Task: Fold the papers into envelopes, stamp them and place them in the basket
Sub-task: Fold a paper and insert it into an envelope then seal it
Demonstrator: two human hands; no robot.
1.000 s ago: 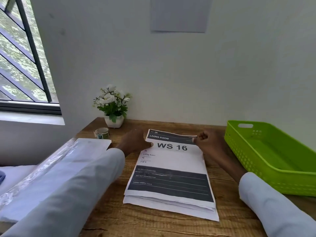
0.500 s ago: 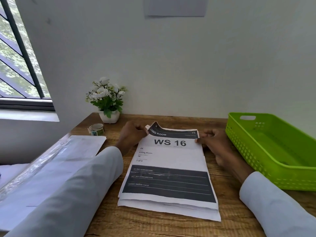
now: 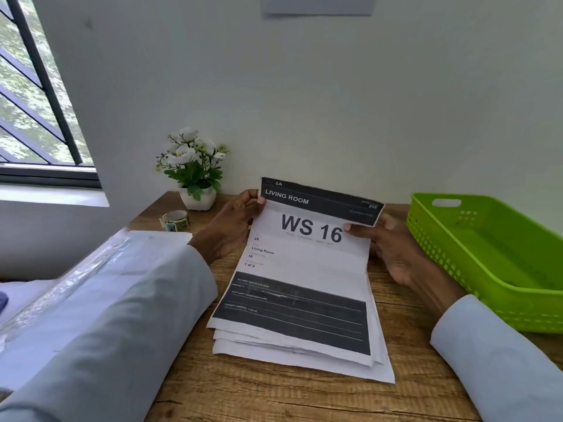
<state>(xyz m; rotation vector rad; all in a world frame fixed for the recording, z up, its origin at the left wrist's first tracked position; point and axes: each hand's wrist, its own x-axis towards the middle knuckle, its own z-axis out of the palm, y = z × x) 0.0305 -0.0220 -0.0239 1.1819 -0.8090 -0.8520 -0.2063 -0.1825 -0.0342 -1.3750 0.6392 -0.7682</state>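
Observation:
A printed sheet (image 3: 307, 257) headed "LIVING ROOM, WS 16" tops a stack of papers (image 3: 304, 357) on the wooden desk. Its far edge is lifted off the stack and tilts up toward me. My left hand (image 3: 231, 226) pinches the sheet's top left corner. My right hand (image 3: 393, 248) pinches the top right edge, thumb on the print. A green plastic basket (image 3: 487, 257) stands at the right with nothing visible inside. A roll of stamps (image 3: 176, 220) sits at the back left near the plant.
A small white pot of white flowers (image 3: 195, 169) stands against the wall. Flat white sheets in clear plastic wrap (image 3: 100, 269) lie at the left, partly under my left sleeve. A window is at the far left. Bare desk wood (image 3: 274, 397) shows in front of the stack.
Both hands have raised the far edge of the top sheet from flat on the stack to tilted up toward me.

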